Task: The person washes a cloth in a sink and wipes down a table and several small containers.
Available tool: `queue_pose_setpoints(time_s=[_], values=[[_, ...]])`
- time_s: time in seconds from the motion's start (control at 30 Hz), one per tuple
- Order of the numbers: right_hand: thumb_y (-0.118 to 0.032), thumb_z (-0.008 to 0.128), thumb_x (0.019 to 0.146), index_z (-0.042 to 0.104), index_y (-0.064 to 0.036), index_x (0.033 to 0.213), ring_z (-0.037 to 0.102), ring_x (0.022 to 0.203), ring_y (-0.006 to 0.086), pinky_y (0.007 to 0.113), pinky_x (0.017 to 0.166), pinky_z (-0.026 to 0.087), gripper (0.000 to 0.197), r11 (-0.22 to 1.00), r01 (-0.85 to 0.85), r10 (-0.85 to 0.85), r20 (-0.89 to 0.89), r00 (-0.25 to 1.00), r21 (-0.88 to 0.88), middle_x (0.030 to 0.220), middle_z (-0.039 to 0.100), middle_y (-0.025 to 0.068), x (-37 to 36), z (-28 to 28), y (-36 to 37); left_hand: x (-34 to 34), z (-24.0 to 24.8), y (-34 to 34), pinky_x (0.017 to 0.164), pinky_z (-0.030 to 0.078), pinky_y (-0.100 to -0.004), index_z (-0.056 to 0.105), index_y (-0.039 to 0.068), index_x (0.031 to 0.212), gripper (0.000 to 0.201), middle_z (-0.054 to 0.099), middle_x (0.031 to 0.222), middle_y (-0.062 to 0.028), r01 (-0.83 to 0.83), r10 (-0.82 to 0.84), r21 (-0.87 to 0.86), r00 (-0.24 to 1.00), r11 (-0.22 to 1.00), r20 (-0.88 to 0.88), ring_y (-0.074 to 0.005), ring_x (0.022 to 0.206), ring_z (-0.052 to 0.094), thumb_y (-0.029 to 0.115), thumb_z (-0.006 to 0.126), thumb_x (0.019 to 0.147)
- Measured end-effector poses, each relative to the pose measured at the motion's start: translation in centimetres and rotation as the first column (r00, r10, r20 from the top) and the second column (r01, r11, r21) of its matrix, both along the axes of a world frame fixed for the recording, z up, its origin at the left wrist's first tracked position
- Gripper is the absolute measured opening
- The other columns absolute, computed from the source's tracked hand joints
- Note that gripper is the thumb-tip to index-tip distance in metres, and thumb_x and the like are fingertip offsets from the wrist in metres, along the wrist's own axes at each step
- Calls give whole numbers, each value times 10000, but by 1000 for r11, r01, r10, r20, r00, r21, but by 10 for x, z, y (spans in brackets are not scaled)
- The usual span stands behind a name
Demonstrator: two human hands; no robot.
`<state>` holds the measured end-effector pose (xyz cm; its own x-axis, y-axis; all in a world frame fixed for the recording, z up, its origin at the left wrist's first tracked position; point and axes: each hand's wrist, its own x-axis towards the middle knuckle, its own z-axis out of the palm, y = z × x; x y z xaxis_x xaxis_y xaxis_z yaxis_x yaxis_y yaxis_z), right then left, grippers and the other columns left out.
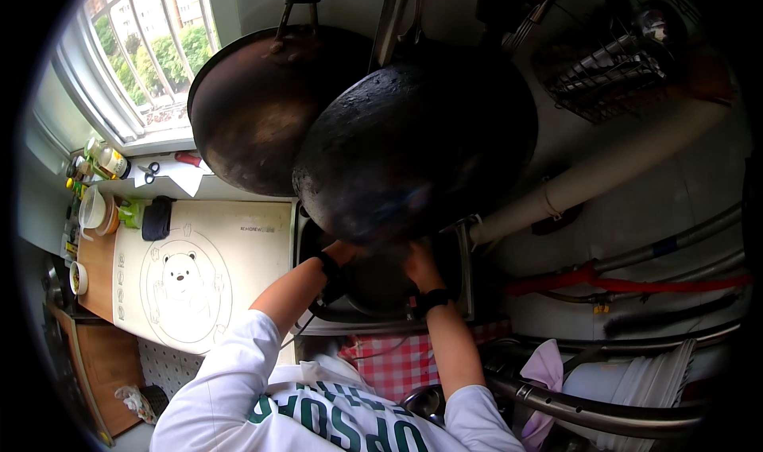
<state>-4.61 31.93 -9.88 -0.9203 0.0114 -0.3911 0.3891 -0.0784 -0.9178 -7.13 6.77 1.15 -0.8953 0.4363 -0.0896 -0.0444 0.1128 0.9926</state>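
2 hands reach into a kitchen sink beneath 2 hanging woks.

The left hand [340,253] and right hand [419,263] go down into the sink [465,273], toward a dark round pot [373,287] lying in the basin at 6 o'clock from the large black wok [417,138]. That wok hides the fingers, so whether either hand grips the pot or lies open cannot be told. A second, browner wok [254,106] hangs at 10 o'clock from the black one, and a bear-printed mat [203,273] covers the counter at 9 o'clock of the sink. Judged from here, the risk is that lifting the pot straight up knocks it or a wrist against the low black wok, setting it swinging; wet hands could also let the pot slip.
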Motion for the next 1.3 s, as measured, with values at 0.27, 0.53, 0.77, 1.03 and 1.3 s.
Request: queue_pose_setpoints(time_s=[0.27, 0.53, 0.77, 1.03, 1.3], values=[[-215, 492, 910, 544, -121, 1133, 564, 972, 171, 337, 824, 474, 247, 896, -123, 40, -198, 979, -427, 1078, 590, 49, -7, 53, -31, 15, -38, 9, 898, 423, -282, 513, 78, 1251, 358, 566, 1178, -82, 52, -65, -133, 993, 990, -99, -140, 1026, 534, 79, 495, 893], [-64, 525, 845, 583, -12, 1033, 549, 1011, 202, 341, 869, 444, 204, 751, 63, -70, 16, 997, -657, 1083, 589, 83, 0, 58, -21, 30, 10, 35, 858, 438, -277, 520, 45, 1219, 364, 576, 1143, -134, 78, -181, 300, 926, 951, 331, -153, 1005, 553, 158, 537, 873], [-123, 779, 593, 439, 3, 1227, 447, 1174, 328, 378, 993, 351, 731, 832, -233, 356, -162, 920, 504, 1204, 521, 171, -5, 41, -24, 14, -44, 25, 964, 370, -362, 504, 54, 1233, 424, 531, 1223, -154, -32, -196, -413, 845, 910, -498, -291, 1125, 496, 245, 552, 857], [-287, 705, 713, 491, 9, 1203, 432, 1195, 346, 395, 1015, 324, 612, 653, -188, 492, -222, 842, 734, 1244, 492, 209, -10, 21, -17, 14, -24, 27, 1005, 334, -378, 504, 63, 1238, 379, 494, 1270, -170, -61, -45, -290, 937, 955, -346, -313, 1184, 450, 187, 484, 880], [-331, 613, 811, 555, -20, 1123, 512, 1100, 274, 351, 904, 429, 445, 943, -308, 304, 48, 951, 125, 1166, 547, 167, -8, 13, 11, 13, -19, 23, 1033, 299, -393, 513, 38, 1219, 386, 491, 1271, -186, -38, 8, -155, 983, 987, -186, -316, 1193, 443, 185, 498, 862]])
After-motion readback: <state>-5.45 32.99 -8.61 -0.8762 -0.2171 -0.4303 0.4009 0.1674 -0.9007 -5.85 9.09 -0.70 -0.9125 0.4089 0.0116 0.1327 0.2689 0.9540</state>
